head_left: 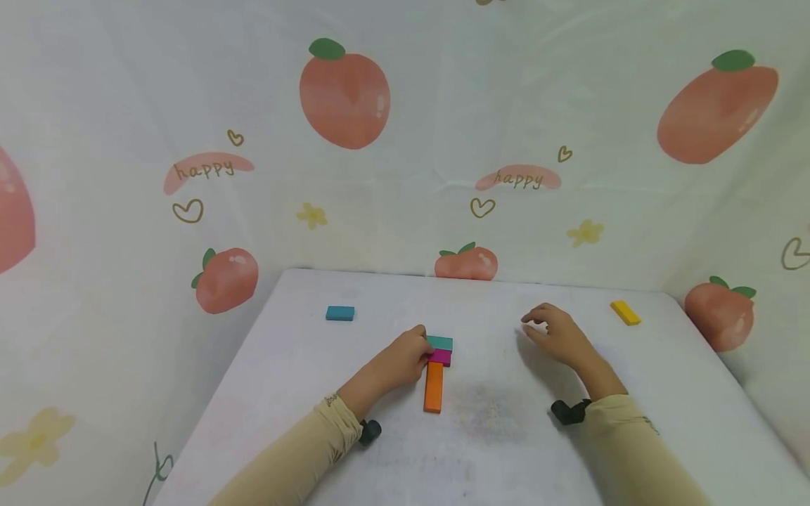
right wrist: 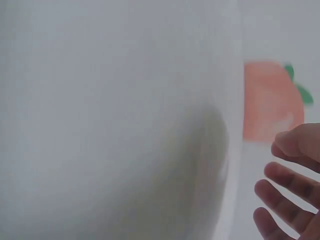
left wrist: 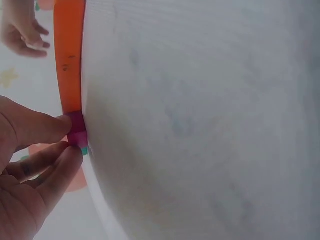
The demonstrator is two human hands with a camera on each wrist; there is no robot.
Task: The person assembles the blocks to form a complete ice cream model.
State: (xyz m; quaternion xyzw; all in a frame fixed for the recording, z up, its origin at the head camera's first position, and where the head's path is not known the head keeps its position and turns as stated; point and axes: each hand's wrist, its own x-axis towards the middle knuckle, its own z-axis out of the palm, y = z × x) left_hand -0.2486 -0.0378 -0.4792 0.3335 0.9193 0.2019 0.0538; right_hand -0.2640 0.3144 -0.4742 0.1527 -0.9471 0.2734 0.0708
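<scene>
Near the middle of the table my left hand (head_left: 405, 356) pinches the left end of a magenta block (head_left: 441, 357) between thumb and fingers. That block lies between a teal-green block (head_left: 439, 343) behind it and a long orange block (head_left: 433, 388) pointing toward me. In the left wrist view, the thumb and fingertips of the left hand (left wrist: 37, 155) are on the magenta block (left wrist: 76, 128), at the end of the orange block (left wrist: 70, 60). My right hand (head_left: 563, 341) hovers over the table to the right, holding nothing, its fingers loosely bent and apart, as the right wrist view also shows.
A blue block (head_left: 340, 313) lies at the back left of the white table (head_left: 493, 464), and a yellow block (head_left: 625, 313) at the back right. Behind the table hangs a white cloth (head_left: 411, 176) printed with peaches.
</scene>
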